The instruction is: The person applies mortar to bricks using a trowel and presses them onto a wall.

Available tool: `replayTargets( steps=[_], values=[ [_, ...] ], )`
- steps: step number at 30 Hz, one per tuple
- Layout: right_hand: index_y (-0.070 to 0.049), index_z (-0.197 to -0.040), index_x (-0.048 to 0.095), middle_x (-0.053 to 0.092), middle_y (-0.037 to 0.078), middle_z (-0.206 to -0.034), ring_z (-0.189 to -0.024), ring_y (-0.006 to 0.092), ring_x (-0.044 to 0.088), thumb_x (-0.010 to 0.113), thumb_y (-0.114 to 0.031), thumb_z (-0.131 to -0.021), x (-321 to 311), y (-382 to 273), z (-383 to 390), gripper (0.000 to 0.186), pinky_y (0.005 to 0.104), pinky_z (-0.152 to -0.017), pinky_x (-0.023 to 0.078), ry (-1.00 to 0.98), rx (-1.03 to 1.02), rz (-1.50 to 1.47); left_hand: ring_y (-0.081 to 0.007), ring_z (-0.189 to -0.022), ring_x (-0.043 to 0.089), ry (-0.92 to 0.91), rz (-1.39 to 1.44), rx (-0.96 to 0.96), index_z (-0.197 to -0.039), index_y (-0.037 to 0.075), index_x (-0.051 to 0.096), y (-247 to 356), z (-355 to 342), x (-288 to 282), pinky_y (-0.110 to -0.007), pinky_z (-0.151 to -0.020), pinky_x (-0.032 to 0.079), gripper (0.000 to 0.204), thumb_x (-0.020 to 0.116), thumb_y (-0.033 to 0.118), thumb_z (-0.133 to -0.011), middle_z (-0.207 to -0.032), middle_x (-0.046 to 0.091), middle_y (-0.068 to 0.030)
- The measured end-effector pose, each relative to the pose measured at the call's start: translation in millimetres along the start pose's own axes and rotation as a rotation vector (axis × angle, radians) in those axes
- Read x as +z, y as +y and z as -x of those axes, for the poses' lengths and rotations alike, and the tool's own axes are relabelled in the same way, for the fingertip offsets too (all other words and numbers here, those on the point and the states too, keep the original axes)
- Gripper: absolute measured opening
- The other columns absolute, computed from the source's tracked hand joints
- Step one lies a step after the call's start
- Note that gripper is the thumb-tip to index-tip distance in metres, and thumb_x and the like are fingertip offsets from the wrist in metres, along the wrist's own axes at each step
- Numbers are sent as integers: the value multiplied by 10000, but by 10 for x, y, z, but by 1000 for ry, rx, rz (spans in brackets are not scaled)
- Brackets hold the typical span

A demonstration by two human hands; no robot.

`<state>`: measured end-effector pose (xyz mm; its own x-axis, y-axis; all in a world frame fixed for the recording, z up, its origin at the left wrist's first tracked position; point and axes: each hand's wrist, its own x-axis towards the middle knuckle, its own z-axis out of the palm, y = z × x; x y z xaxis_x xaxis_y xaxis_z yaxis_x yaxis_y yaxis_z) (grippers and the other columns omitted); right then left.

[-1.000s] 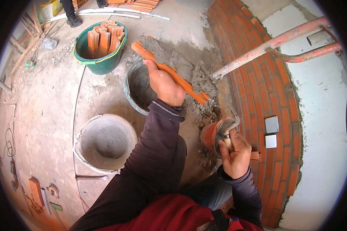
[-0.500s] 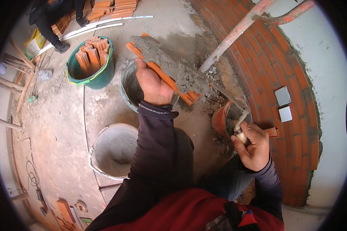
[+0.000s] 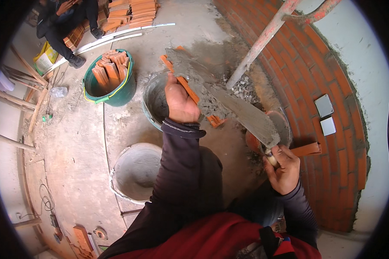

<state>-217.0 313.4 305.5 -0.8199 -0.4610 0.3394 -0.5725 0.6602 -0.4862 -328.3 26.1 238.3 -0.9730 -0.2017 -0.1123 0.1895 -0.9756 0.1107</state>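
Note:
From below, my left hand supports a thin orange brick tile, its palm and fingers underneath. Grey wet mortar covers the tile's upper face. My right hand is closed round the handle of a trowel. The mortar-smeared blade lies against the mortar on the tile, its face turned up. Part of the tile is hidden by the mortar and the blade. Below the trowel sits an orange bucket, partly covered by it.
Brick tiles fill a green bucket. Two mortar-stained buckets, one bluish and one whitish, stand near my left arm. A brick-faced wall and slanting metal pole are at right. Another person sits far left.
The trowel blade has rolled from nearly edge-on to showing its broad, mortar-coated face. My left hand and the tile appear slightly farther right and lower as the view shifts.

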Motion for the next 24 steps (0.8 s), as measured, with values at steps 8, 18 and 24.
replayTargets(
  steps=[8,18,24],
  values=[
    [57,-927,635,586,176,-769,-669,347,595,680,69,-730,-109,313,239,202,311,-615,472,135,74,-46,-295,-1033,625,-142,49,-238,-1290,60,541,52,79,71,-471,-920,493,431,311,319,-1034,-1197,640,-146],
    [49,-881,593,501,158,-738,-620,313,504,698,29,-748,156,398,-370,171,327,-579,427,121,-149,-230,-337,-1062,589,-142,16,-452,-1284,73,543,-91,182,224,-514,-938,473,509,297,451,-1048,-1190,630,-136],
    [66,-914,589,526,159,-778,-656,281,512,693,40,-768,347,632,-956,182,318,-617,431,155,-187,-339,-332,-1005,619,-247,-25,-567,-1276,80,553,-126,311,293,-508,-886,506,475,341,436,-1044,-1166,642,-127]
  ],
)
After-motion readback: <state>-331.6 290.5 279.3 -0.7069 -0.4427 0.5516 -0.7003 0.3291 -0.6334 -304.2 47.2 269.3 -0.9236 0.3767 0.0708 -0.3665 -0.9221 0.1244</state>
